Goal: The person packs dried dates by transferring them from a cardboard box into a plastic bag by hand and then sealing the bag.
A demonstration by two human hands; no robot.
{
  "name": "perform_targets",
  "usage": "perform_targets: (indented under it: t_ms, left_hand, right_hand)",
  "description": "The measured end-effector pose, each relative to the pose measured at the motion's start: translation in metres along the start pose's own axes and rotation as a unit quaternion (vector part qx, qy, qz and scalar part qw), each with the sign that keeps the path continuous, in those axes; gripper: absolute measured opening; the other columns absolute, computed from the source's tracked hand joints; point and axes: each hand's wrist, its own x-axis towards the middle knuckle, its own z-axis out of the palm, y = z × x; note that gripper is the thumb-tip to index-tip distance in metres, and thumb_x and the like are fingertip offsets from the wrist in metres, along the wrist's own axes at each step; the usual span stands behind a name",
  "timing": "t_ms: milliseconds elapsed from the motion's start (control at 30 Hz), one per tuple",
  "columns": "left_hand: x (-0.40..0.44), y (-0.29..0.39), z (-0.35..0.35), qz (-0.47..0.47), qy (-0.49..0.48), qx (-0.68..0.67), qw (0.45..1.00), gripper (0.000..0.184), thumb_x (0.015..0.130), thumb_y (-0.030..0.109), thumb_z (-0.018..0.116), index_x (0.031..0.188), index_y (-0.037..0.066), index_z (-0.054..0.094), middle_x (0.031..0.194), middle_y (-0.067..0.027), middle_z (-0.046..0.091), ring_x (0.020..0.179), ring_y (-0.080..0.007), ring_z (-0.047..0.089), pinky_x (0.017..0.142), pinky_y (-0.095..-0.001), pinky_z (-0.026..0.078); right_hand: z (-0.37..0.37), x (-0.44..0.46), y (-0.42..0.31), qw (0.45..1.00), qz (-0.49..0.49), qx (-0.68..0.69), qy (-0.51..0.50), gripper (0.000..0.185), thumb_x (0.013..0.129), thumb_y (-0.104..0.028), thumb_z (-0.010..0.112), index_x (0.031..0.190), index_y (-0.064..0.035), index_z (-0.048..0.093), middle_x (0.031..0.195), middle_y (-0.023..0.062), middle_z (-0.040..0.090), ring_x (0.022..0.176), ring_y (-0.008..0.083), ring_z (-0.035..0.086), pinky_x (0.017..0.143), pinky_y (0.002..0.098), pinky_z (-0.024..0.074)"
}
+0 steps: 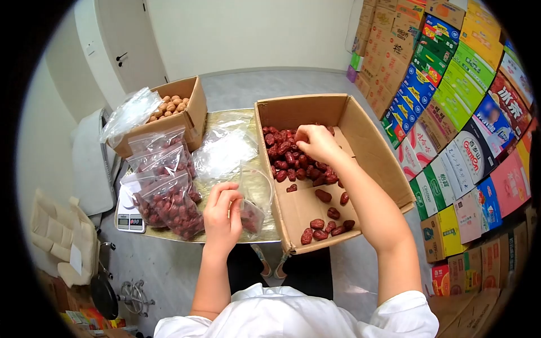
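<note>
My left hand (223, 216) is closed on the edge of a clear plastic bag (255, 194), which has a few red dates (251, 217) in its bottom. My right hand (318, 142) reaches into an open cardboard box (375, 152), fingers curled down over a heap of red dates (287, 155). Whatever those fingers pinch, if anything, is hidden. Several loose dates (322, 230) lie at the near end of the box. To the left of my left hand, filled zip bags of dates (172, 205) are piled together.
A kitchen scale (131, 221) sits partly under the filled bags. Behind them stands a box of walnuts (194, 107) with plastic bags (132, 115) over its side. Flat empty bags (228, 152) lie mid-table. Stacked cartons (451, 118) line the right; an office chair (59, 236) is left.
</note>
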Motion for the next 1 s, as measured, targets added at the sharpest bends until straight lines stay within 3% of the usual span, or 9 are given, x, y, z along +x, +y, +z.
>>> perform_targets:
  t_ms: [67, 133, 367, 500, 567, 800, 867, 1000]
  left_hand:
    - [-0.001, -0.001, -0.001, 0.005, 0.003, 0.003, 1.0, 0.011, 0.083, -0.01, 0.059, 0.089, 0.0, 0.059, 0.104, -0.0142, 0.063, 0.085, -0.0257, 0.063, 0.064, -0.0303, 0.05]
    - [-0.002, 0.0, -0.002, -0.002, 0.002, -0.002, 1.0, 0.011, 0.083, -0.01, 0.059, 0.089, -0.001, 0.059, 0.104, -0.0143, 0.063, 0.084, -0.0254, 0.063, 0.064, -0.0303, 0.05]
    - [-0.002, -0.001, -0.008, 0.005, 0.006, 0.008, 1.0, 0.01, 0.084, -0.009, 0.06, 0.09, -0.001, 0.058, 0.104, -0.0146, 0.063, 0.082, -0.025, 0.062, 0.062, -0.0301, 0.048]
    - [-0.003, -0.001, -0.009, -0.006, 0.005, 0.005, 1.0, 0.009, 0.085, -0.008, 0.06, 0.09, -0.001, 0.058, 0.103, -0.0147, 0.063, 0.083, -0.0257, 0.062, 0.062, -0.0303, 0.047]
    - [-0.005, -0.003, -0.008, 0.001, 0.008, 0.008, 1.0, 0.009, 0.085, -0.009, 0.059, 0.09, -0.001, 0.058, 0.104, -0.0149, 0.063, 0.084, -0.026, 0.062, 0.063, -0.0301, 0.048]
    - [-0.005, -0.002, -0.005, 0.006, 0.001, 0.007, 1.0, 0.01, 0.085, -0.009, 0.059, 0.09, -0.001, 0.058, 0.104, -0.0148, 0.062, 0.085, -0.0258, 0.062, 0.064, -0.0301, 0.048]
    - [-0.005, -0.002, -0.004, 0.004, -0.001, 0.004, 1.0, 0.01, 0.084, -0.01, 0.059, 0.09, -0.001, 0.058, 0.103, -0.0148, 0.062, 0.084, -0.0257, 0.062, 0.064, -0.0299, 0.048]
    - [-0.006, -0.002, -0.003, 0.005, -0.003, 0.004, 1.0, 0.011, 0.084, -0.01, 0.058, 0.089, -0.001, 0.058, 0.103, -0.0149, 0.062, 0.084, -0.0255, 0.062, 0.064, -0.0296, 0.048]
  right_hand:
    - [0.016, -0.003, 0.007, 0.997, -0.01, -0.069, -0.019, 0.021, 0.08, -0.012, 0.067, 0.099, -0.0052, 0.067, 0.1, 0.0155, 0.069, 0.098, 0.0334, 0.065, 0.086, 0.0434, 0.0523]
    - [0.036, -0.007, 0.015, 0.991, -0.049, -0.115, -0.05, 0.041, 0.077, -0.01, 0.067, 0.118, -0.0102, 0.058, 0.115, 0.0163, 0.058, 0.109, 0.0356, 0.058, 0.091, 0.0466, 0.0494]
    - [0.064, -0.009, 0.002, 0.943, -0.141, -0.302, -0.027, 0.064, 0.073, -0.008, 0.069, 0.134, -0.0157, 0.05, 0.141, 0.0136, 0.045, 0.127, 0.034, 0.043, 0.1, 0.0466, 0.0379]
    - [0.071, -0.014, 0.009, 0.923, -0.175, -0.343, -0.002, 0.063, 0.075, -0.006, 0.065, 0.135, -0.0163, 0.05, 0.142, 0.0132, 0.044, 0.126, 0.0332, 0.044, 0.098, 0.0456, 0.0388]
    - [0.07, -0.015, 0.005, 0.931, -0.151, -0.333, -0.029, 0.048, 0.085, -0.013, 0.059, 0.133, -0.0179, 0.052, 0.132, 0.0108, 0.05, 0.12, 0.0292, 0.048, 0.094, 0.0446, 0.039]
    - [0.072, -0.014, 0.002, 0.928, -0.128, -0.349, -0.034, 0.041, 0.085, -0.015, 0.06, 0.126, -0.0169, 0.054, 0.123, 0.0102, 0.051, 0.112, 0.0281, 0.051, 0.088, 0.0438, 0.0412]
    - [0.072, -0.014, 0.002, 0.94, -0.119, -0.317, -0.044, 0.047, 0.08, -0.007, 0.059, 0.126, -0.015, 0.054, 0.125, 0.0136, 0.05, 0.109, 0.0308, 0.052, 0.088, 0.0438, 0.043]
    - [0.075, -0.014, 0.003, 0.948, -0.121, -0.295, -0.025, 0.042, 0.081, -0.007, 0.059, 0.121, -0.0147, 0.055, 0.123, 0.0147, 0.05, 0.104, 0.032, 0.055, 0.085, 0.044, 0.0464]
